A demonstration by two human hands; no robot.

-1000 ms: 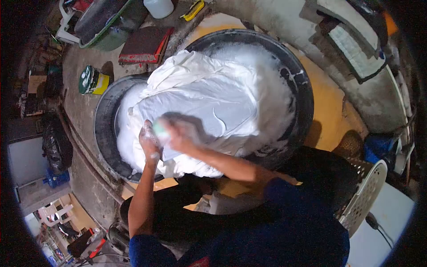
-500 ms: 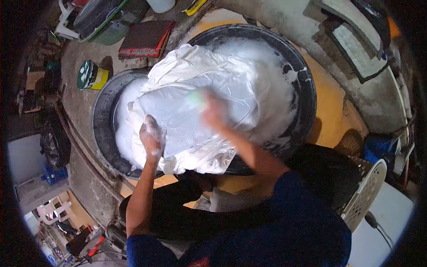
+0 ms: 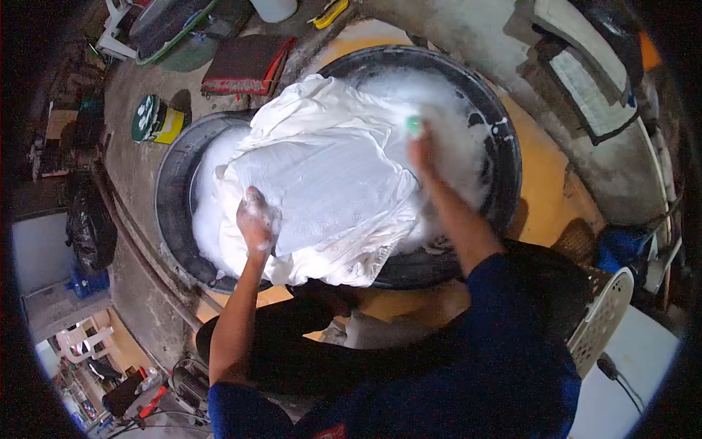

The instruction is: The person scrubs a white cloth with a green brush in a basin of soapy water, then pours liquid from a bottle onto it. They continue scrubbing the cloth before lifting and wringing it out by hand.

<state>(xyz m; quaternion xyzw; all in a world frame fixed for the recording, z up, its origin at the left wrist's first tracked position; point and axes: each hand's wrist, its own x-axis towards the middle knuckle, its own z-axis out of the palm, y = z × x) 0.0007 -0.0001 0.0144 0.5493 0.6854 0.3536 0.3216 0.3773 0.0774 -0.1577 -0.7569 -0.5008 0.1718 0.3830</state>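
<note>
Holding a small green object (image 3: 414, 125) in the right hand (image 3: 422, 152), over foam (image 3: 464, 146); touching white cloth (image 3: 329, 186) with the left hand (image 3: 256, 223), cannot tell how closed. Spread between them and beyond, within dark tubs (image 3: 512, 172).

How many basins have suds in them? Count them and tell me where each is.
2: the smaller basin at the left and the larger basin at the right. The white cloth lies across both, hiding where they meet.

The white cloth (image 3: 322, 183), bunched at its edges (flatter across the middle), lies over two dark tubs (image 3: 513, 175); the small green object (image 3: 414, 126) is near its upper-right edge.
</note>
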